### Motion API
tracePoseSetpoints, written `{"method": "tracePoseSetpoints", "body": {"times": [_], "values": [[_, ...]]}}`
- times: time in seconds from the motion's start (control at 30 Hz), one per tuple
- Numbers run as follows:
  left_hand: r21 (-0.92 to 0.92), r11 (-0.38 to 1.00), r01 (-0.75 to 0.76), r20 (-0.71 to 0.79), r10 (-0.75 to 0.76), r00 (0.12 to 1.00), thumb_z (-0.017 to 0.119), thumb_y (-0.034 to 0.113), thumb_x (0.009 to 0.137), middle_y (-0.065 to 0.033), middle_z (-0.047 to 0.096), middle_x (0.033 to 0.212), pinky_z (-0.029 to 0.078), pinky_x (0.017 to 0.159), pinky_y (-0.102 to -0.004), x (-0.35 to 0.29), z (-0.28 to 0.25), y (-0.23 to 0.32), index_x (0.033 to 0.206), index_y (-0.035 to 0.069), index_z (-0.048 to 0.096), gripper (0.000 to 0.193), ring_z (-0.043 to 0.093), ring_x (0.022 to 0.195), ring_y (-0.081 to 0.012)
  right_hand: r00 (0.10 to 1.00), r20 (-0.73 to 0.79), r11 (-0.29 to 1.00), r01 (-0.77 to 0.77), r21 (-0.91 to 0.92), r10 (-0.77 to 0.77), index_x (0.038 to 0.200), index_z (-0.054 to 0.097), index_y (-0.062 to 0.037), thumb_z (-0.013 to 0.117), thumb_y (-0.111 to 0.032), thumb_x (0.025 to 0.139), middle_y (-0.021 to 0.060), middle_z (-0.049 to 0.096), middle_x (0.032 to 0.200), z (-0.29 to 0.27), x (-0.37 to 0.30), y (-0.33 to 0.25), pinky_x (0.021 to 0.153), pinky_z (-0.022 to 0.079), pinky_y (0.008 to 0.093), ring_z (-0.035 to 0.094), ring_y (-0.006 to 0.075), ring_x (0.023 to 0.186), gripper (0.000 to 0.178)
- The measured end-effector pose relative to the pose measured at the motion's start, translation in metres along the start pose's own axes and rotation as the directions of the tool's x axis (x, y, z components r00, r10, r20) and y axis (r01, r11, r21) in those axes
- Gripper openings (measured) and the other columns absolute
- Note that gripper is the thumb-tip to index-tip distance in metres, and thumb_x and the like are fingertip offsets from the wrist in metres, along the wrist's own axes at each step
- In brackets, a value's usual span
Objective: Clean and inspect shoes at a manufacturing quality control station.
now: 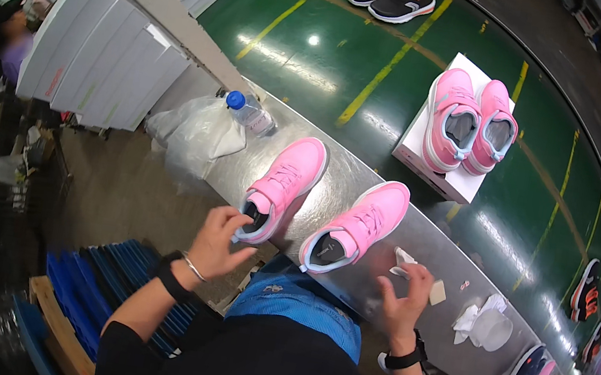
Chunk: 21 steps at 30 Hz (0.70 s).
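Two pink sneakers lie side by side on a metal ledge, toes pointing away from me. My left hand (215, 243) is at the heel of the left sneaker (289, 178), fingertips at its collar and thumb spread apart. I cannot tell whether they press on it. To the right of the right sneaker (366, 222), my right hand (405, 300) is open and holds nothing. Its fingers are near a crumpled white scrap (404, 259) and a small cream block (438, 292).
Beyond the metal ledge (336, 163) runs a green conveyor (315, 55). On it, a white box (441, 181) bears another pink pair; black-and-orange sneakers (395, 1) stand farther off. A blue-capped bottle (251, 114), plastic bag (198, 135) and stacked boxes (104, 51) are at left; white tissue (481, 317) lies right.
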<state>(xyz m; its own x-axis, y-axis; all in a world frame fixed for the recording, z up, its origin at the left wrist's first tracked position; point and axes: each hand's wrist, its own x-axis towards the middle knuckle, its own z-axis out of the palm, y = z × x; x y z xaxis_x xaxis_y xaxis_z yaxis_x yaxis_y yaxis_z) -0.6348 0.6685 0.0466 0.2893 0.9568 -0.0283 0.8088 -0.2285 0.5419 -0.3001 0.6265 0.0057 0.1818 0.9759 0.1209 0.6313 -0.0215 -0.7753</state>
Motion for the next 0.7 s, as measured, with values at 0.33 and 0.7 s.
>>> {"method": "tracePoseSetpoints", "body": {"times": [0.33, 0.7], "values": [[-0.109, 0.794, -0.598, 0.584, 0.538, 0.608, 0.071, 0.01, 0.057, -0.0018, 0.052, 0.091, 0.043, 0.075, -0.0331, 0.074, 0.006, -0.092, 0.093, 0.013, 0.056, 0.039, 0.048, 0.085, -0.0244, 0.912, 0.368, 0.983, 0.166, 0.082, -0.184, 0.099, 0.05, -0.005, 0.063, 0.0, 0.066, 0.0098, 0.05, 0.084, 0.081, -0.003, -0.036, 0.064, 0.044, 0.0337, 0.055, 0.0274, 0.075, 0.036], [-0.652, 0.751, 0.102, 0.686, 0.527, 0.503, 0.072, 0.016, 0.073, -0.003, 0.057, 0.097, 0.044, 0.08, -0.0249, 0.171, -0.054, -0.003, 0.114, 0.002, 0.048, 0.05, 0.053, 0.09, -0.0093, 0.808, 0.576, 0.835, -0.399, 0.38, 0.124, 0.123, 0.038, -0.0025, 0.06, -0.011, 0.07, 0.0078, 0.053, 0.102, -0.014, 0.085, -0.09, 0.08, 0.043, 0.0275, 0.052, 0.0132, 0.091, 0.058]]}}
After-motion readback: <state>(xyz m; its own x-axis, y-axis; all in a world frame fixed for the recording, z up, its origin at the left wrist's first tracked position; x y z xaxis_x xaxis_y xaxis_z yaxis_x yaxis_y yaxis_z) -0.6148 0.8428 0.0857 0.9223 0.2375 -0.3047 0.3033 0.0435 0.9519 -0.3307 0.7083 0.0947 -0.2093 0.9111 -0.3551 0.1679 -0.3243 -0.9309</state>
